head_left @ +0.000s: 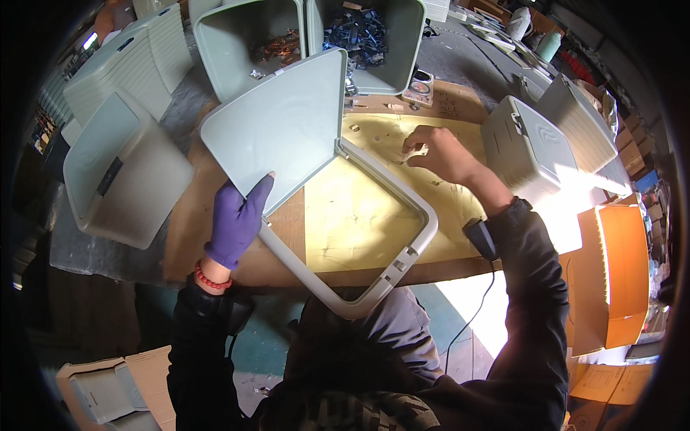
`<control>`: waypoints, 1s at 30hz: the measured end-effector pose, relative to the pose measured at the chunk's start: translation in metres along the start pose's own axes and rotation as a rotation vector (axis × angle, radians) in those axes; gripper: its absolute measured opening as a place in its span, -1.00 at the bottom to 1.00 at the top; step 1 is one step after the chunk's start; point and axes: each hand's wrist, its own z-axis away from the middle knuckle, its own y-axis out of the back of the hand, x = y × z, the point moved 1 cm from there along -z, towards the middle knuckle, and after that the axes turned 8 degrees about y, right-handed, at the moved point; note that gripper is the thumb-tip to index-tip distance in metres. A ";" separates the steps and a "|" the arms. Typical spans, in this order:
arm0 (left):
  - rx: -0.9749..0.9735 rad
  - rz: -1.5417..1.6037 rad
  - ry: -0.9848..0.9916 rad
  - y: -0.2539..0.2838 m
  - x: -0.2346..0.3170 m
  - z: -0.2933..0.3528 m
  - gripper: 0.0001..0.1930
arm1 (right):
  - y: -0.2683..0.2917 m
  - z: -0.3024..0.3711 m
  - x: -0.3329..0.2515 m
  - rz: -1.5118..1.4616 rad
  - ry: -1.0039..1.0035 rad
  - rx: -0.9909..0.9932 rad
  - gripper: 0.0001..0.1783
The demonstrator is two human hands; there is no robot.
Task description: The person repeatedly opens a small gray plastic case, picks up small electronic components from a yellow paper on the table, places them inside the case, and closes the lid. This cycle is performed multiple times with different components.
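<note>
My left hand (237, 219), in a purple glove with its fingertip bare, grips the lower edge of a pale grey-green lid panel (280, 129). The panel stands tilted up from a grey rounded rectangular frame (431, 223), joined to it along one side. One corner of the frame juts over the table's near edge, above my lap. To the right of the panel, my bare right hand (445, 154) is raised over a yellow sheet (374, 248), its fingers closed in a pinch. Something small and pale (417, 152) shows at those fingertips; its kind is unclear.
Two tipped bins at the back hold small parts: copper-coloured pieces (284, 49) and dark blue ones (356, 36). A grey bin (151, 194) lies at left before a stack of bins (122, 72). Lidded bins (528, 140) stand right. A corded black device (480, 238) sits near my right forearm.
</note>
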 end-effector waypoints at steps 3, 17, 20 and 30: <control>-0.026 -0.023 -0.019 0.001 0.000 0.000 -0.82 | -0.019 -0.004 0.010 -0.078 -0.108 0.011 -0.80; -0.053 0.011 0.027 0.000 0.000 0.003 -0.78 | -0.016 0.012 -0.027 0.186 0.090 0.084 -0.83; -0.046 0.026 0.033 -0.001 -0.001 0.003 -0.79 | -0.002 -0.003 -0.030 0.330 0.196 -0.088 -0.86; -0.021 -0.008 -0.004 -0.003 -0.001 0.002 -0.76 | -0.018 -0.048 -0.053 -0.151 0.380 0.092 -0.86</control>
